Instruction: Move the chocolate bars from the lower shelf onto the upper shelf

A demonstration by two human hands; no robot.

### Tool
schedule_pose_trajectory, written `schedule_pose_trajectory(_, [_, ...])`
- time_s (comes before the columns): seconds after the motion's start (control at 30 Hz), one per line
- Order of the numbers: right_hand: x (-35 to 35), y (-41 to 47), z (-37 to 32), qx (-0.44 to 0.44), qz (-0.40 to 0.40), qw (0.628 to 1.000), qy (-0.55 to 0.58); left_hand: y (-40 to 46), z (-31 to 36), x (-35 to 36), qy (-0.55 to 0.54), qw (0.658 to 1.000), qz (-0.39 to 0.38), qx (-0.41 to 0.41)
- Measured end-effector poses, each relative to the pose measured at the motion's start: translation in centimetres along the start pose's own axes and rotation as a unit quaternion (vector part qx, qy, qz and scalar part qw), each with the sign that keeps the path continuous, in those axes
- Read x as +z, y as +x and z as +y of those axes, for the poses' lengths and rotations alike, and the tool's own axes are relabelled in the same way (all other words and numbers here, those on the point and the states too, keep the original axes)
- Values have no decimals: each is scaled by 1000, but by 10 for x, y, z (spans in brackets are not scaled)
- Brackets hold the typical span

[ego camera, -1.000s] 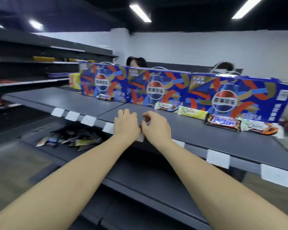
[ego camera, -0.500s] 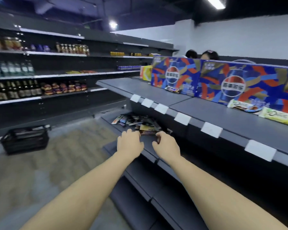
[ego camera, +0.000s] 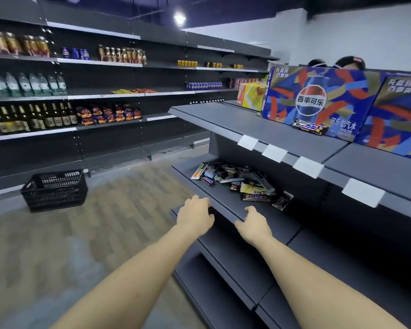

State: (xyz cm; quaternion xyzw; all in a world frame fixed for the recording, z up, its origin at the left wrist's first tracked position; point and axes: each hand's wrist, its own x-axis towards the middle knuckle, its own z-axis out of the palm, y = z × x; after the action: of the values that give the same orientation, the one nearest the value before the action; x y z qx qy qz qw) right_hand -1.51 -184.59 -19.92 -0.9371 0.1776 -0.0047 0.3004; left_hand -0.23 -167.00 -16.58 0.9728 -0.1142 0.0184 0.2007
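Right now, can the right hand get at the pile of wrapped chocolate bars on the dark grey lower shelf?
Probably yes. The right hand sits empty at the lower shelf front edge, the pile of chocolate bars lies just beyond it, and nothing stands between; the upper shelf leaves an open gap above.

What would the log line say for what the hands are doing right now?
left hand: empty, at lower shelf edge | right hand: empty, same edge | chocolate bars: piled, untouched

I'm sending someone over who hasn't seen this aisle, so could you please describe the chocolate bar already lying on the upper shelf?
Find the big blue Pepsi carton at the left end of the upper shelf. At its foot lies a dark chocolate bar. It is the only bar up there in view; the other bars sit heaped on the lower shelf.
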Motion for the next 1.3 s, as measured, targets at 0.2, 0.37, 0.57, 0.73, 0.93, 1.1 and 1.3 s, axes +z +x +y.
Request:
schedule_pose_trajectory(0.2, [27,53,-12,41,3,999,8,63,-33,17,-7,999,-32,17])
schedule_pose_trajectory(0.37, [36,108,-9,59,0,998,16,122,-32,42,-7,998,-55,33])
schedule_pose_trajectory(0.57, [44,180,8,96,6,995,28,189,-30,75,-3,995,-91,37])
schedule_pose_trajectory(0.73, [52,222,12,93,35,994,38,234,-38,96,0,994,-107,30])
schedule_pose_trajectory(0.93, [67,257,13,126,102,986,37,280,-52,122,4,991,-124,47])
schedule_pose_trajectory(1.1, [82,287,5,213,151,965,-23,327,-70,141,42,992,-77,95])
schedule_pose_trajectory(1.3, [103,299,-12,297,201,932,-40,369,-85,158,32,969,-56,237])
